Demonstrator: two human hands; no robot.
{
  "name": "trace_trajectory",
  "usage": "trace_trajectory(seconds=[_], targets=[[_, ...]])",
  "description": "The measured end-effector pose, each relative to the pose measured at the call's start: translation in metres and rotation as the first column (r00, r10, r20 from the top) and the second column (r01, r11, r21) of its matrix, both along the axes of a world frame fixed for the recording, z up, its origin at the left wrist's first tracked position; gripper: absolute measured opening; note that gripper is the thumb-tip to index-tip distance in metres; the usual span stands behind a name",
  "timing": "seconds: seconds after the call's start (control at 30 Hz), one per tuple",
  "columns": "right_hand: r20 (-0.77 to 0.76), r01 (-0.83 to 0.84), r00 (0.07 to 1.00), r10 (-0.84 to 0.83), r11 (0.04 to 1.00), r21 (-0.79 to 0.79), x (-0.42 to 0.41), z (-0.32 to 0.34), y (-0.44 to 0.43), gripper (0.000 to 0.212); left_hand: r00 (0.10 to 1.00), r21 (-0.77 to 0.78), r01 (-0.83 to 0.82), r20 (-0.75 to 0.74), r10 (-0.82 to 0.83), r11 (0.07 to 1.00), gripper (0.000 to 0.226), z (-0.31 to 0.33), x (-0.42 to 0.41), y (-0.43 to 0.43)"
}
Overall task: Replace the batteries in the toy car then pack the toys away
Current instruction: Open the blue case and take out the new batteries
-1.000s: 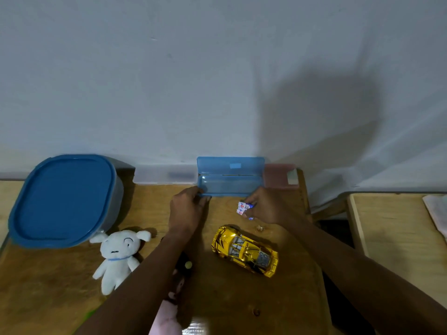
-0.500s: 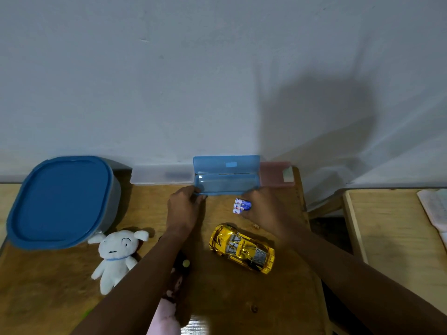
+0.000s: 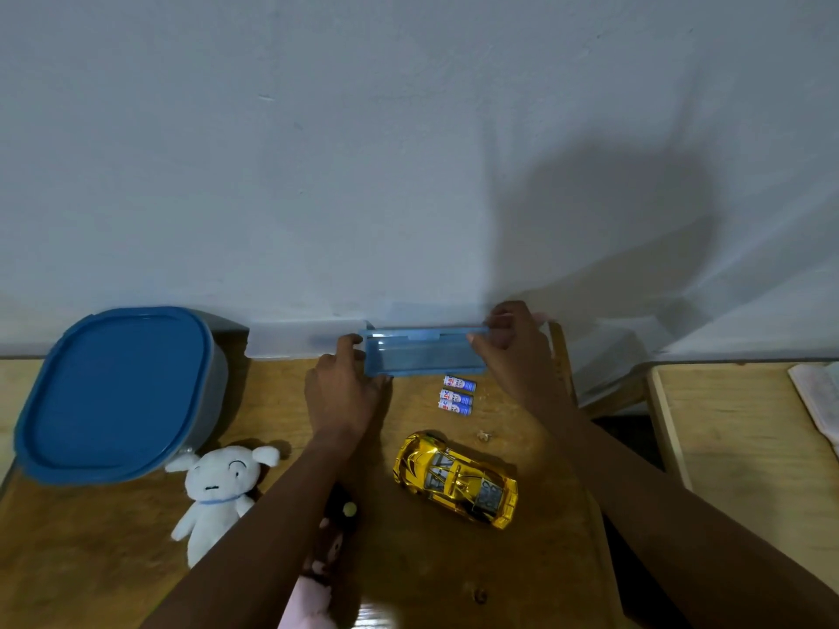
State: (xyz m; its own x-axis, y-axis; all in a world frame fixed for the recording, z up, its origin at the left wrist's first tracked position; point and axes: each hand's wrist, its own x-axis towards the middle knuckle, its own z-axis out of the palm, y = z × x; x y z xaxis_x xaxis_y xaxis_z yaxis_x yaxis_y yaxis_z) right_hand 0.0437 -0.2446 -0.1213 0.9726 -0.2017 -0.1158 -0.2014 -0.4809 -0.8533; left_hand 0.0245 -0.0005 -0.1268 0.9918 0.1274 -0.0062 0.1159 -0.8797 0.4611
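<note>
A gold toy car (image 3: 456, 479) sits on the wooden table (image 3: 431, 574), right of centre. Three blue-and-white batteries (image 3: 456, 395) lie side by side just behind it. A translucent blue case (image 3: 420, 354) stands against the wall. My left hand (image 3: 345, 390) holds its left end. My right hand (image 3: 510, 351) grips the right end of its lid, which is tipped down over the base. A white plush dog (image 3: 213, 490) lies left of my left arm. A dark and pink plush toy (image 3: 324, 560) is partly hidden under that arm.
A large tub with a blue lid (image 3: 113, 392) stands at the left. A clear case (image 3: 299, 340) sits left of the blue one, against the wall. A small screw-like bit (image 3: 485, 434) lies near the car. A second wooden table (image 3: 744, 447) is at the right across a gap.
My right hand has set the batteries down on the table and moved up to the case lid. The lid has swung down from upright. My left hand stays at the case's left end.
</note>
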Motion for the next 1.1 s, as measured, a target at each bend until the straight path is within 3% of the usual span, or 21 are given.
trace_trajectory(seconds=[0.07, 0.17, 0.27, 0.43, 0.67, 0.83, 1.1], targets=[[0.060, -0.081, 0.994, 0.089, 0.988, -0.132, -0.009, -0.006, -0.006, 0.040, 1.000, 0.036, -0.015, 0.009, 0.014, 0.999, 0.067, -0.002, 0.000, 0.000], [0.146, -0.191, 0.951, 0.273, 0.887, -0.420, -0.015, -0.020, -0.013, 0.034, 0.998, 0.143, -0.006, 0.065, -0.004, 0.990, 0.066, -0.006, 0.002, -0.002], [0.086, -0.271, 0.927, 0.364, 0.813, -0.515, -0.009, -0.025, -0.020, 0.038, 0.992, 0.237, 0.074, 0.082, -0.096, 0.969, 0.064, -0.009, 0.006, -0.006], [0.106, -0.217, 0.906, 0.410, 0.664, -0.716, 0.004, -0.019, -0.025, 0.036, 0.979, 0.313, 0.151, 0.086, -0.186, 0.938, 0.034, -0.013, 0.014, -0.011], [0.030, -0.286, 0.911, 0.412, 0.682, -0.674, 0.013, -0.031, -0.021, 0.029, 0.986, 0.307, 0.119, 0.078, -0.150, 0.944, 0.023, -0.014, 0.028, -0.016], [0.062, -0.270, 0.906, 0.418, 0.686, -0.676, 0.010, -0.026, -0.025, 0.034, 0.990, 0.272, 0.100, 0.067, -0.123, 0.957, 0.029, -0.011, 0.025, -0.026], [0.091, -0.211, 0.931, 0.354, 0.724, -0.657, 0.004, -0.016, -0.075, 0.045, 0.962, 0.115, 0.231, 0.122, -0.244, 0.966, 0.034, 0.011, 0.014, -0.111]])
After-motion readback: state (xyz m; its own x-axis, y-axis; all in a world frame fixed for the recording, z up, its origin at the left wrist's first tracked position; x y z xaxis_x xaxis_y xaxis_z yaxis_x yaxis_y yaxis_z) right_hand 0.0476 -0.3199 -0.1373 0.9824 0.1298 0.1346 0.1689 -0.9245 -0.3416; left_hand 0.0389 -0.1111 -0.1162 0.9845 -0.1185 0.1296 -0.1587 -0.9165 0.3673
